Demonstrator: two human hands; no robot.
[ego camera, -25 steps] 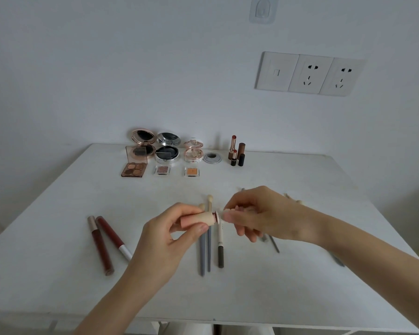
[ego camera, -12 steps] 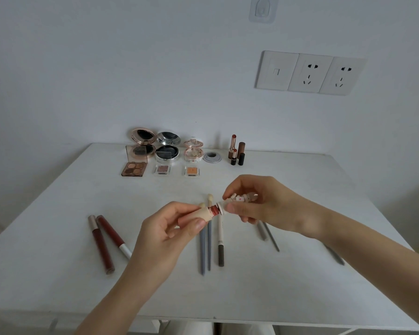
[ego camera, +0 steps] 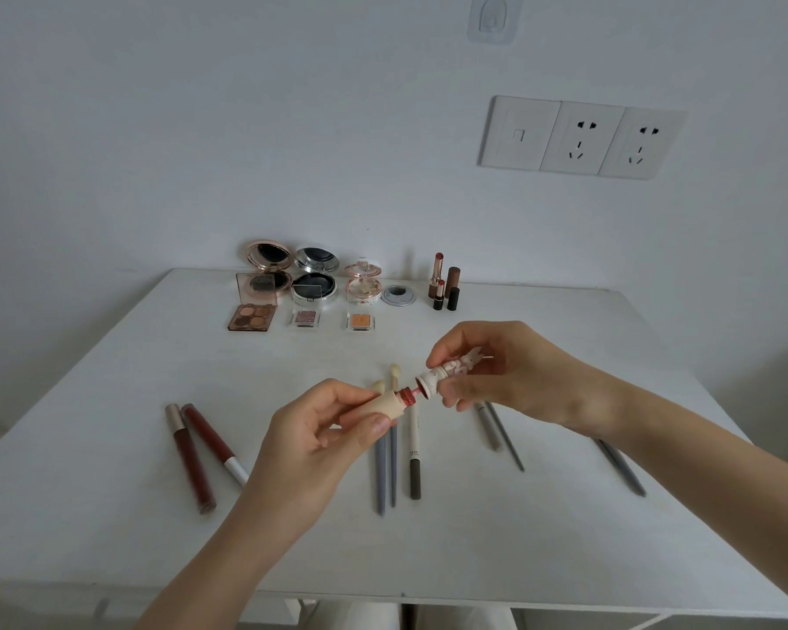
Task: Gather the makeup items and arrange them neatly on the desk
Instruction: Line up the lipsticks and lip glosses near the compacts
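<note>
Round hinged compacts (ego camera: 268, 265) (ego camera: 315, 274) (ego camera: 362, 284), open: three. Brown four-pan eyeshadow palette (ego camera: 252, 316): one. Clear square single-pan eyeshadows (ego camera: 305, 318) (ego camera: 361, 321): two. Upright lipsticks with exposed red bullets (ego camera: 437, 270) (ego camera: 438, 298): two. Upright dark cylindrical caps (ego camera: 452, 277) (ego camera: 452, 298): two. Grey metal ring (ego camera: 397, 295): one. Dark red lip-gloss tubes (ego camera: 190, 461) (ego camera: 212, 441): two. Grey-handled brushes with cream tips (ego camera: 380, 475) (ego camera: 393, 456): two. White-and-brown pencil (ego camera: 414, 452): one. Slim grey sticks (ego camera: 488, 427) (ego camera: 507, 443) (ego camera: 622, 468): at least three; the far-right count is unclear. Cream tube with red neck (ego camera: 385, 402): one. White ornamented cap (ego camera: 446, 372): one. White wall sockets (ego camera: 582, 138) (ego camera: 641, 143): two. White wall switch (ego camera: 518, 135): one. Clear adhesive hook (ego camera: 490, 15): one.
</note>
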